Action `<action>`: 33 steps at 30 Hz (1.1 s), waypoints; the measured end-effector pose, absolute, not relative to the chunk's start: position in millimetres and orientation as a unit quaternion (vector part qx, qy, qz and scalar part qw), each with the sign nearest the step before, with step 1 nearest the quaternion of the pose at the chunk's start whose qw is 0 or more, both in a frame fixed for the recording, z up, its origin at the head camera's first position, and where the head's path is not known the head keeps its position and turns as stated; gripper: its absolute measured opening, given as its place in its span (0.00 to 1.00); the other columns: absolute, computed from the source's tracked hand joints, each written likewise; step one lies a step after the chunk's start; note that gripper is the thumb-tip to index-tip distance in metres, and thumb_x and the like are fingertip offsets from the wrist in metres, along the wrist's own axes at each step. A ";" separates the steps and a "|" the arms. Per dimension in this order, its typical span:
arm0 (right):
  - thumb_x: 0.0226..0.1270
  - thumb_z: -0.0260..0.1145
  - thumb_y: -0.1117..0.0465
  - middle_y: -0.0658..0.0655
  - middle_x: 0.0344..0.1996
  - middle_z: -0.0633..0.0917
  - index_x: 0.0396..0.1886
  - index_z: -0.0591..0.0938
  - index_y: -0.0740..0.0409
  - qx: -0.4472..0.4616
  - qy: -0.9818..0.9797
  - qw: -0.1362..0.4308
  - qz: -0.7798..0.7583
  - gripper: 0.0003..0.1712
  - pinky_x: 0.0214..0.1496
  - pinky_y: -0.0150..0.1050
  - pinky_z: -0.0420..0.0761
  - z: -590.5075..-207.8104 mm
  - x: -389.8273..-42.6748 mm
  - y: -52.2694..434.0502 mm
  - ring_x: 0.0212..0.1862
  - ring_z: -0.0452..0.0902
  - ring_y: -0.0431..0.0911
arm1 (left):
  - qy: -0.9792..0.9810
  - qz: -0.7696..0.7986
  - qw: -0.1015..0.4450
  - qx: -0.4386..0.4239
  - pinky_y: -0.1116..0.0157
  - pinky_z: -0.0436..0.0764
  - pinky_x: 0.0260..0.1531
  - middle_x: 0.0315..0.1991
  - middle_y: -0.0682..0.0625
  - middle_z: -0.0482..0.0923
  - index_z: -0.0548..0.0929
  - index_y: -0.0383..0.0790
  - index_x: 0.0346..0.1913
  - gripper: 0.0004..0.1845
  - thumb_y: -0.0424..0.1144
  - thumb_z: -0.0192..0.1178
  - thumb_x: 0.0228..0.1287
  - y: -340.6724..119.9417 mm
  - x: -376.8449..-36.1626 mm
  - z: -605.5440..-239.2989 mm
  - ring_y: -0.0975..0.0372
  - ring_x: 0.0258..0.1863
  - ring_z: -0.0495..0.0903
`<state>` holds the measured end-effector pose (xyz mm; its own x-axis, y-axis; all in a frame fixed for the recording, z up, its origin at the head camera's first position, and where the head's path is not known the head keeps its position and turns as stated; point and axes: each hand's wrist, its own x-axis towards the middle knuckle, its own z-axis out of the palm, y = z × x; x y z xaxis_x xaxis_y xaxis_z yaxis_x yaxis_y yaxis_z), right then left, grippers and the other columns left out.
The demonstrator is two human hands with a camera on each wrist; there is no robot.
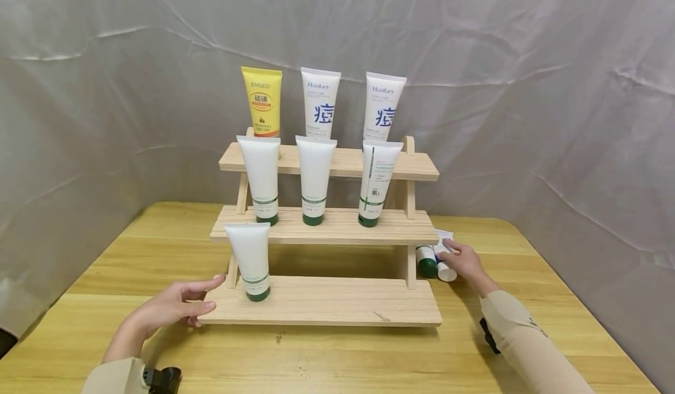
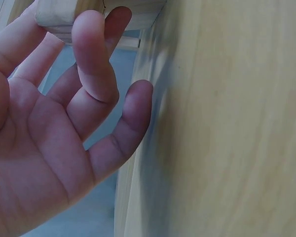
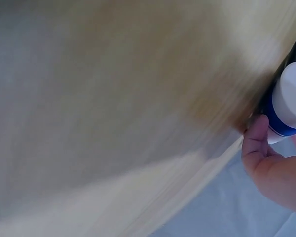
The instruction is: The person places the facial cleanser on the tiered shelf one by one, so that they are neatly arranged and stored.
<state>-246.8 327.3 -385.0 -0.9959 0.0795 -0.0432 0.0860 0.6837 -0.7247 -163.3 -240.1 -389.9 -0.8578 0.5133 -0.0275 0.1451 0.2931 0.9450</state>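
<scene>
A three-tier wooden shelf stands on a wooden table. My left hand lies open at the left end of the bottom board, fingertips at its edge, beside a white tube with a green cap. In the left wrist view the left hand is empty, fingers loosely spread by the shelf edge. My right hand reaches to the table right of the shelf and grips a lying white-capped blue tube, next to a green-capped tube. The right wrist view shows the thumb against that white-capped tube.
The middle tier holds three white green-capped tubes. On the top tier stand a yellow tube and two white tubes with blue print. A grey sheet hangs behind and at the sides. Bare tabletop lies in front of the shelf.
</scene>
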 end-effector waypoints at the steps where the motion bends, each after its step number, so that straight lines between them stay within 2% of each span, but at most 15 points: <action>1: 0.65 0.56 0.62 0.73 0.63 0.61 0.64 0.62 0.72 0.048 0.917 0.005 -0.396 0.31 0.57 0.52 0.69 -384.2 -246.4 326.7 0.60 0.61 0.66 | 0.788 0.556 0.165 0.210 0.65 0.77 0.22 0.57 0.23 0.59 0.60 0.28 0.65 0.29 0.35 0.56 0.64 -240.0 -163.3 -389.7 0.63 0.20 0.74; 3: 0.64 0.56 0.62 0.73 0.62 0.62 0.63 0.64 0.72 0.057 0.914 0.008 -0.402 0.30 0.53 0.47 0.73 -382.4 -245.4 325.6 0.57 0.66 0.63 | 0.789 0.554 0.165 0.210 0.65 0.77 0.22 0.58 0.23 0.59 0.60 0.27 0.64 0.29 0.35 0.56 0.64 -239.7 -163.2 -389.3 0.62 0.20 0.74; 6: 0.63 0.57 0.62 0.75 0.60 0.64 0.63 0.65 0.71 0.073 0.905 0.017 -0.419 0.30 0.40 0.39 0.78 -380.7 -243.7 324.3 0.45 0.74 0.56 | 0.791 0.550 0.165 0.209 0.64 0.77 0.22 0.58 0.23 0.58 0.59 0.25 0.64 0.30 0.36 0.56 0.64 -239.3 -163.1 -388.6 0.62 0.20 0.74; 8: 0.63 0.57 0.62 0.78 0.59 0.64 0.63 0.65 0.71 0.081 0.900 0.021 -0.428 0.30 0.32 0.36 0.78 -380.7 -242.9 324.6 0.36 0.74 0.50 | 0.793 0.548 0.166 0.208 0.64 0.77 0.22 0.57 0.23 0.60 0.58 0.24 0.64 0.31 0.36 0.56 0.64 -239.0 -163.0 -388.2 0.62 0.20 0.74; 11: 0.62 0.57 0.63 0.79 0.54 0.66 0.63 0.64 0.72 0.089 0.891 0.024 -0.445 0.31 0.26 0.37 0.78 -381.5 -241.7 326.3 0.29 0.73 0.44 | 0.795 0.545 0.167 0.209 0.64 0.77 0.22 0.55 0.24 0.63 0.57 0.23 0.64 0.31 0.36 0.56 0.64 -238.6 -162.7 -387.8 0.62 0.20 0.74; 15: 0.62 0.57 0.64 0.79 0.51 0.67 0.63 0.62 0.70 0.101 0.871 0.018 -0.481 0.31 0.27 0.39 0.79 -381.2 -238.9 328.3 0.30 0.74 0.45 | 0.795 0.543 0.164 0.214 0.64 0.77 0.22 0.53 0.27 0.66 0.57 0.22 0.63 0.31 0.35 0.56 0.64 -238.7 -162.6 -387.6 0.62 0.20 0.74; 18: 0.61 0.57 0.66 0.80 0.52 0.64 0.65 0.58 0.68 0.099 0.856 0.005 -0.508 0.33 0.28 0.43 0.80 -378.7 -236.1 328.4 0.35 0.75 0.52 | 0.795 0.544 0.164 0.214 0.64 0.77 0.22 0.53 0.27 0.66 0.57 0.22 0.64 0.31 0.35 0.56 0.64 -239.1 -162.7 -387.7 0.62 0.20 0.74; 23: 0.58 0.58 0.72 0.80 0.52 0.62 0.68 0.51 0.63 0.082 0.842 -0.038 -0.531 0.40 0.27 0.46 0.80 -375.1 -232.8 327.2 0.44 0.69 0.61 | 0.792 0.547 0.168 0.210 0.64 0.77 0.23 0.55 0.24 0.63 0.59 0.25 0.64 0.30 0.36 0.56 0.64 -240.2 -163.5 -388.5 0.62 0.20 0.74; 28: 0.56 0.59 0.75 0.76 0.52 0.62 0.71 0.46 0.59 0.072 0.828 -0.082 -0.550 0.47 0.26 0.43 0.80 -366.2 -227.5 324.0 0.44 0.67 0.57 | 0.791 0.548 0.168 0.214 0.64 0.77 0.22 0.53 0.27 0.66 0.61 0.29 0.65 0.29 0.35 0.55 0.65 -241.2 -164.1 -389.6 0.63 0.20 0.74; 33: 0.54 0.61 0.76 0.73 0.50 0.61 0.72 0.45 0.56 0.059 0.820 -0.103 -0.561 0.50 0.27 0.40 0.80 -358.0 -222.5 323.6 0.42 0.65 0.52 | 0.789 0.550 0.169 0.213 0.64 0.77 0.23 0.56 0.24 0.62 0.61 0.28 0.65 0.29 0.36 0.56 0.64 -240.8 -164.3 -389.9 0.63 0.20 0.74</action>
